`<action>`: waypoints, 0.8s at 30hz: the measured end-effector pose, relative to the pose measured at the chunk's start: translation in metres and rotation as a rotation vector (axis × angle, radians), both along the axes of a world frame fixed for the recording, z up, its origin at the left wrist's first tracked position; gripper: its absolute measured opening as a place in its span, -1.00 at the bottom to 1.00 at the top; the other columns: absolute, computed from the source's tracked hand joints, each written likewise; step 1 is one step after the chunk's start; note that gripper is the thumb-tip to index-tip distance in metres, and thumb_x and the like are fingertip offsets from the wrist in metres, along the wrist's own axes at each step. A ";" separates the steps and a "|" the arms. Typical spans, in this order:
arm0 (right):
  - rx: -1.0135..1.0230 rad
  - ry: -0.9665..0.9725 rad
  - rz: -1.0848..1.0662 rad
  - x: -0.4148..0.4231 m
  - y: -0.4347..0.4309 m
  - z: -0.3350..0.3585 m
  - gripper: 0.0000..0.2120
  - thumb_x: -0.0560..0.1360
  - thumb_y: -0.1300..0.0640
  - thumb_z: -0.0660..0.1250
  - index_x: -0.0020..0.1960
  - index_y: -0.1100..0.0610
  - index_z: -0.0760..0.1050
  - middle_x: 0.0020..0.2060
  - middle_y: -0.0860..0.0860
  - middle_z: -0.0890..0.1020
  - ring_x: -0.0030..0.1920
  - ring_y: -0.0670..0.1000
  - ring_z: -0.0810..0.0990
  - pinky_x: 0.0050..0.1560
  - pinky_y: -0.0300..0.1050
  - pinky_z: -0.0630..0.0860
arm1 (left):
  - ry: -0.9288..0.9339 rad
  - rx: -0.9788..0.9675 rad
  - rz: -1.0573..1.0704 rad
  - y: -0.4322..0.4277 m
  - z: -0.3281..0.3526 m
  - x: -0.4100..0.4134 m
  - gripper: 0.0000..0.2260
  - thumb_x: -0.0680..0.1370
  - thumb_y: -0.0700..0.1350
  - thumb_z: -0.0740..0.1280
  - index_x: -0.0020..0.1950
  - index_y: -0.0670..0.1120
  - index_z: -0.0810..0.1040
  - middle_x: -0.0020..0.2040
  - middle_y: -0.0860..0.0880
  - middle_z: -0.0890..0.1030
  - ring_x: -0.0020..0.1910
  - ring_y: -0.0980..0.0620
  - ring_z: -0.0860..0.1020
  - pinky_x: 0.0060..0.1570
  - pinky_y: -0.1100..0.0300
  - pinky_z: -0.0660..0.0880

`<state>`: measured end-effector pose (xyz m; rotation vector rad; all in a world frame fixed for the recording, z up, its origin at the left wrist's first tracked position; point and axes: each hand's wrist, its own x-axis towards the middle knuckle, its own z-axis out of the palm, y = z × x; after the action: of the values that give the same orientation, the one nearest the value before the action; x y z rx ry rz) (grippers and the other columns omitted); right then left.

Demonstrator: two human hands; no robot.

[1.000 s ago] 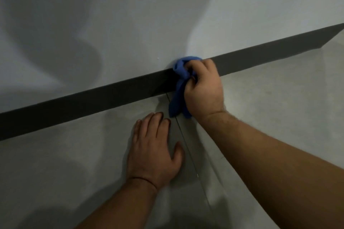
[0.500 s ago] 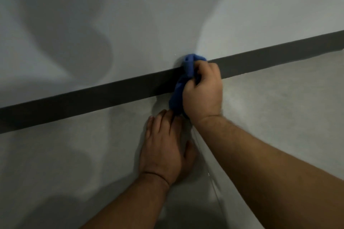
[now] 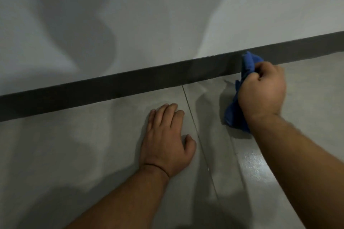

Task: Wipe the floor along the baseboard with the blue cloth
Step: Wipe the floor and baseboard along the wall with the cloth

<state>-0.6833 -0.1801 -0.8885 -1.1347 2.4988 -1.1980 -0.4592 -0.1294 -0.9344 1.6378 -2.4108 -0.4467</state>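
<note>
While the right hand [image 3: 261, 89] is fisted tight around the blue cloth [image 3: 235, 111], pressing it where floor [image 3: 93, 145] meets dark baseboard [image 3: 111, 87], the left hand [image 3: 165, 139] lies flat, fingers spread, nearby.

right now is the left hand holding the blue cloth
No, the left hand lies flat and open on the floor, while the right hand grips the blue cloth.
</note>
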 end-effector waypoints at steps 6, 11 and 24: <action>0.322 0.293 0.279 0.018 -0.003 -0.045 -0.65 0.56 0.11 0.30 0.31 0.14 0.60 0.27 0.24 0.52 0.29 0.31 0.44 0.26 0.16 0.41 | -0.013 -0.014 0.008 -0.001 0.000 -0.002 -0.40 0.46 0.11 0.17 0.46 -0.10 0.45 0.51 -0.11 0.43 0.56 -0.11 0.31 0.58 -0.18 0.18; 0.324 0.309 0.568 0.051 0.012 -0.051 -0.59 0.63 0.00 0.25 0.46 -0.01 0.51 0.51 0.15 0.40 0.48 0.24 0.35 0.52 0.12 0.27 | -0.020 -0.028 0.000 0.000 0.001 -0.001 -0.38 0.41 0.09 0.19 0.44 -0.12 0.48 0.51 -0.14 0.44 0.54 -0.15 0.34 0.57 -0.18 0.18; 0.598 0.382 0.366 0.012 -0.003 -0.051 -0.13 0.55 -0.40 0.01 0.67 0.11 0.01 0.67 0.12 0.07 0.65 0.21 0.02 0.62 0.26 -0.02 | -0.028 -0.029 0.002 0.000 0.000 -0.001 -0.39 0.44 0.07 0.17 0.46 -0.11 0.44 0.52 -0.12 0.42 0.55 -0.12 0.31 0.58 -0.18 0.17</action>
<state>-0.6709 -0.1831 -0.9395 -1.6295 2.4593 -0.1244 -0.4597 -0.1295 -0.9340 1.6448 -2.4237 -0.3899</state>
